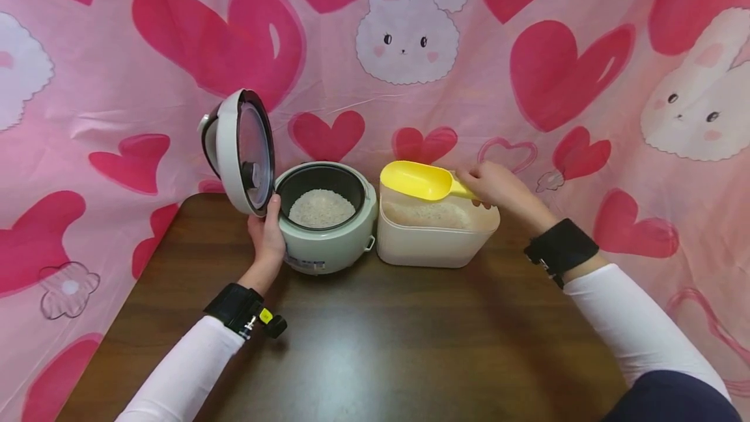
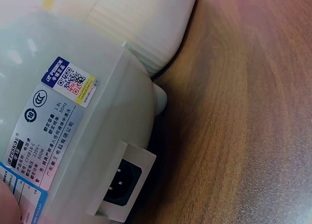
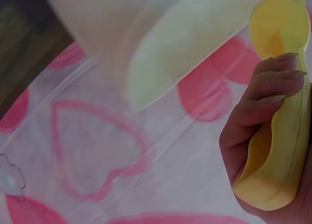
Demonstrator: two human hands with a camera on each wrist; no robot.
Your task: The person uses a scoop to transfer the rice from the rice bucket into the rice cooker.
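A pale green rice cooker point(image 1: 319, 254) stands on the table with its lid point(image 1: 230, 158) tipped up on the left. White rice point(image 1: 322, 208) lies in its dark inner pot. Against the cooker's left side, beneath the lid, rests my left hand point(image 1: 266, 239), thumb upward; its other fingers are mostly hidden. My right hand point(image 1: 497, 187) grips the handle of a yellow scoop point(image 1: 417, 180) above a cream bin point(image 1: 430, 247) that holds more rice point(image 1: 430, 215). The scoop's bowl points left, and no rice shows in it. The right wrist view shows fingers curled round the handle point(image 3: 287, 170).
The bin stands close to the cooker's right side on a dark wooden table point(image 1: 375, 337). A pink curtain point(image 1: 328, 96) with hearts and rabbits hangs right behind them. Low on the cooker's side is a power socket point(image 2: 123, 182) with no cord in it.
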